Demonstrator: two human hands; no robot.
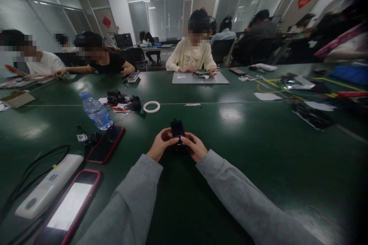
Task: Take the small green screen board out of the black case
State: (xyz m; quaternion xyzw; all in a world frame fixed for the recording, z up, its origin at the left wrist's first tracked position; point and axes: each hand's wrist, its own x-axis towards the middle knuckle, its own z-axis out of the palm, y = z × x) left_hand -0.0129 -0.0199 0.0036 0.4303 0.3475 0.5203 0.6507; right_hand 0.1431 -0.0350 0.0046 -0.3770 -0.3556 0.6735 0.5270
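Observation:
A small black device with a dark screen on its upper part is held between both hands, over the green table. My left hand grips its left side, thumb on the front below the screen. On the right side my right hand grips it the same way, its thumb close to the other thumb. The fingers behind the device are partly hidden. Both forearms wear grey sleeves. Whether the device touches the table, I cannot tell.
Left on the green table are a water bottle, two red-edged phones, a white power bank and black cables. A white ring lies ahead. Across sits a person at a grey board.

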